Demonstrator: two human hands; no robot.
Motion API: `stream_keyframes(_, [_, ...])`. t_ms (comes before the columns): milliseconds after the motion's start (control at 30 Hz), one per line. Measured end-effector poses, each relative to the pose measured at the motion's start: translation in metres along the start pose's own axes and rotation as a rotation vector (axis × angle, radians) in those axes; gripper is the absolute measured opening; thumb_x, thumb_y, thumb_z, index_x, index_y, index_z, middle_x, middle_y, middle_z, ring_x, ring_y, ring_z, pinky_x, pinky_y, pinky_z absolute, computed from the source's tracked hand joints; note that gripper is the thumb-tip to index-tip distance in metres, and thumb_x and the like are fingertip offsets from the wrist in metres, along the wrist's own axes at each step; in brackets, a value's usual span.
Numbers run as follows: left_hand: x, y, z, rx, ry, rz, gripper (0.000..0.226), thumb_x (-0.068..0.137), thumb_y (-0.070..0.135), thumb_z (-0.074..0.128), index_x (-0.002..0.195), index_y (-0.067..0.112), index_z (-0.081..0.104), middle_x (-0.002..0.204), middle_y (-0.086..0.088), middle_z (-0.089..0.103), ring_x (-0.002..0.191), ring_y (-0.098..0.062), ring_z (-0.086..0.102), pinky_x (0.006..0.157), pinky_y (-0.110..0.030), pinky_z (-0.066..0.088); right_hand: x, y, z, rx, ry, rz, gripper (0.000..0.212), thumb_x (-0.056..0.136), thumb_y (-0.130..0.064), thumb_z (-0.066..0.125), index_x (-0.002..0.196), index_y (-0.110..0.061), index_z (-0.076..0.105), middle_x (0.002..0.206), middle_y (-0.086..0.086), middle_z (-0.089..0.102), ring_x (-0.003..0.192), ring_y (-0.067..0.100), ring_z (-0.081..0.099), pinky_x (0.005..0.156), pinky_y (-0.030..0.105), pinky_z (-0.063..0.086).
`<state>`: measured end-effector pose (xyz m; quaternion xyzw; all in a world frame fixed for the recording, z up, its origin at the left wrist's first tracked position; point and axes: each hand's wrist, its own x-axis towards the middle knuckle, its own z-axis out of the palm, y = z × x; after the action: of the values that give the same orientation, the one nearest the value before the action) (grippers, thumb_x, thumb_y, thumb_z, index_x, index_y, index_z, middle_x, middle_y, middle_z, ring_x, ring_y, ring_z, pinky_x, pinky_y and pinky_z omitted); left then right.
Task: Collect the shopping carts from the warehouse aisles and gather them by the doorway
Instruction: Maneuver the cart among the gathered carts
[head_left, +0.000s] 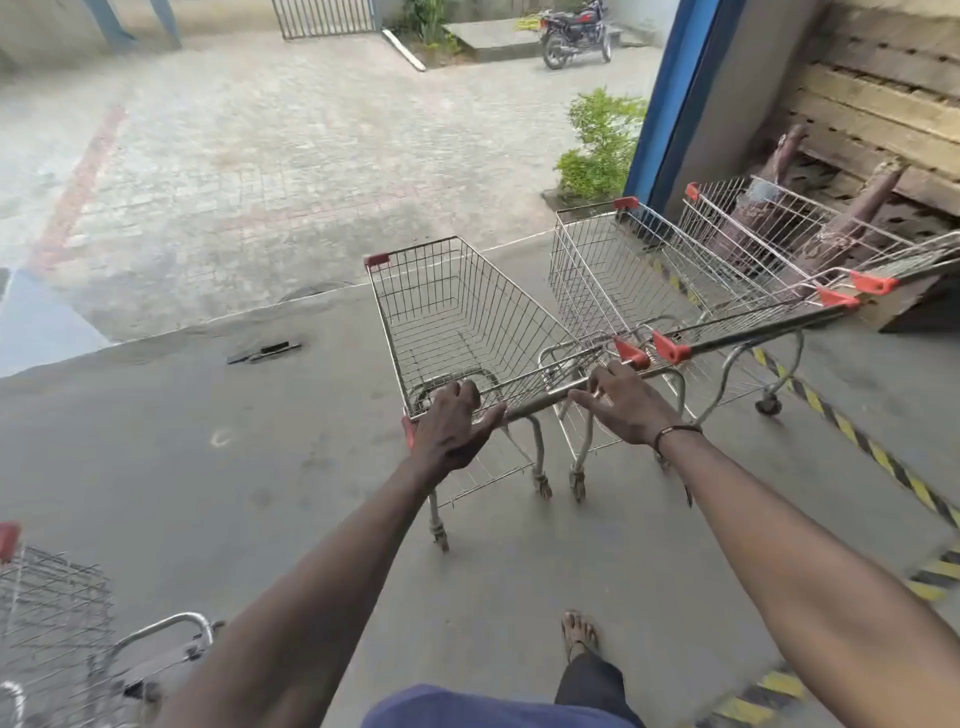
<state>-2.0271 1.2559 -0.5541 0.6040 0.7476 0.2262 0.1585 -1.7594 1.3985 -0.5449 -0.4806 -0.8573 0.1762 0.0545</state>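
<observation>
An empty silver wire shopping cart with red corner caps (457, 317) stood on the grey concrete floor (218, 457) just inside the doorway's edge, facing the paved yard (249, 156). The left hand (451, 427) lay over the left end of its metal push bar (545, 399), fingers only loosely curled, not clamped. The right hand (626, 402) rested on the bar's right end with fingers spread and relaxed. Just beside it on the right stood a second empty wire cart (613, 270), then a third (748, 228) against the blue door frame (660, 119). Another cart (52, 613) sat at the floor's lower left. With so light a hold, the cart could probably roll over the threshold, or clip its neighbour's handle.
</observation>
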Motion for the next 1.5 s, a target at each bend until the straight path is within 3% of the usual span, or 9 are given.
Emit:
stream_keyframes(167, [0.041,0.006,0.039,0.059,-0.101,-0.155,0.074,0.096,0.082,0.038,0.119,0.014,0.055,0.11,-0.007,0.053,0.102,-0.027,0.054,0.09,-0.05,0.053,0.071,0.055,-0.007,-0.058,-0.107,-0.087,0.064,0.089,-0.09,0.044,0.11,-0.031,0.057,0.131,0.003,0.055,0.129,0.028,0.053,0.108,0.058,0.049])
stream_keyframes(367, [0.054,0.028,0.065,0.201,-0.209,-0.356,0.099,0.089,0.091,0.037,0.14,0.008,0.053,0.138,-0.02,0.059,0.127,-0.039,0.057,0.101,-0.053,0.05,0.121,0.082,-0.015,-0.194,-0.371,-0.218,0.093,0.069,-0.105,0.025,0.107,-0.029,0.061,0.118,0.002,0.063,0.117,0.024,0.058,0.12,0.054,0.033])
stream_keyframes(500, [0.055,0.027,0.064,0.262,-0.169,-0.469,0.113,0.073,0.104,0.036,0.131,0.01,0.059,0.131,-0.016,0.064,0.122,-0.036,0.06,0.095,-0.05,0.052,0.138,0.088,-0.007,-0.241,-0.49,-0.291,0.089,0.07,-0.106,0.023,0.102,-0.031,0.058,0.115,-0.002,0.07,0.107,0.021,0.061,0.107,0.051,0.036])
stream_keyframes(600, [0.057,0.02,0.064,0.318,-0.195,-0.492,0.124,0.061,0.114,0.025,0.117,0.013,0.07,0.113,-0.013,0.072,0.109,-0.035,0.067,0.086,-0.047,0.056,0.145,0.09,0.005,-0.267,-0.501,-0.328,0.087,0.076,-0.105,0.021,0.077,-0.026,0.058,0.086,-0.001,0.065,0.085,0.023,0.062,0.083,0.042,0.047])
stream_keyframes(733, [0.058,0.025,0.048,0.37,-0.279,-0.491,0.089,0.076,0.102,0.041,0.089,0.018,0.067,0.111,-0.016,0.075,0.107,-0.036,0.069,0.085,-0.042,0.051,0.154,0.09,0.029,-0.322,-0.399,-0.424,0.107,0.063,-0.11,-0.008,0.056,-0.021,0.051,0.058,-0.003,0.052,0.054,0.015,0.049,0.071,0.044,0.056])
stream_keyframes(867, [0.061,0.016,0.028,0.399,-0.306,-0.537,0.097,0.082,0.093,0.052,0.126,0.009,0.072,0.116,-0.018,0.075,0.109,-0.036,0.068,0.084,-0.041,0.049,0.159,0.075,0.044,-0.332,-0.339,-0.458,0.101,0.072,-0.106,-0.003,0.056,-0.021,0.049,0.056,-0.003,0.047,0.053,0.016,0.046,0.065,0.042,0.054])
stream_keyframes(1167, [0.073,-0.062,-0.018,0.395,-0.295,-0.52,0.084,0.071,0.103,0.042,0.065,0.021,0.054,0.089,-0.011,0.074,0.084,-0.032,0.066,0.073,-0.04,0.045,0.203,0.001,0.075,-0.359,-0.294,-0.469,0.093,0.086,-0.1,0.024,0.051,-0.017,0.046,0.053,-0.001,0.049,0.051,0.018,0.049,0.056,0.039,0.042])
stream_keyframes(1300, [0.076,-0.112,-0.043,0.408,-0.247,-0.507,0.098,0.078,0.097,0.048,0.108,0.008,0.077,0.097,-0.015,0.076,0.095,-0.035,0.07,0.073,-0.04,0.042,0.222,-0.049,0.088,-0.348,-0.302,-0.452,0.084,0.092,-0.093,0.036,0.053,-0.019,0.046,0.053,-0.002,0.049,0.05,0.014,0.046,0.058,0.04,0.045])
stream_keyframes(1500, [0.076,-0.193,-0.086,0.449,-0.21,-0.46,0.097,0.079,0.096,0.048,0.115,0.011,0.077,0.1,-0.015,0.076,0.098,-0.035,0.07,0.077,-0.039,0.048,0.25,-0.13,0.115,-0.367,-0.303,-0.422,0.085,0.089,-0.094,0.034,0.054,-0.019,0.048,0.054,-0.001,0.048,0.05,0.014,0.043,0.06,0.041,0.045])
